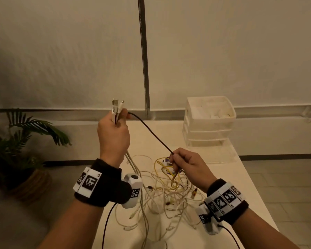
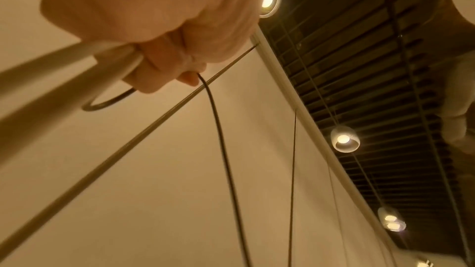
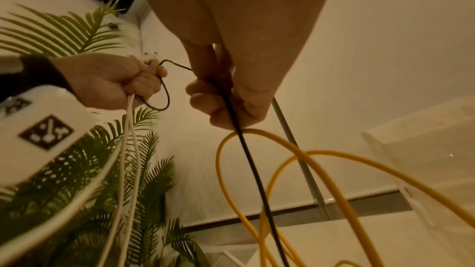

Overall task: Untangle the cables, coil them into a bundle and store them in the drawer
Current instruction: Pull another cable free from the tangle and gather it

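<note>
My left hand (image 1: 115,130) is raised above the table's left side, gripping a bunch of white cables (image 1: 131,162) whose plug ends (image 1: 117,105) stick up out of the fist, together with one end of a thin black cable (image 1: 151,133). The black cable runs taut down to my right hand (image 1: 185,164), which pinches it between thumb and fingers (image 3: 205,96). Below lies a tangle of white cables (image 1: 162,198) with a yellow cable (image 1: 166,169) looped through it. The yellow loops (image 3: 282,159) hang just under my right hand. A clear plastic drawer unit (image 1: 207,121) stands at the table's far right.
The white table (image 1: 228,186) runs away from me; its left edge is near my left wrist. A potted palm (image 1: 23,144) stands on the floor to the left. A wall with a vertical metal strip (image 1: 144,56) is behind the table.
</note>
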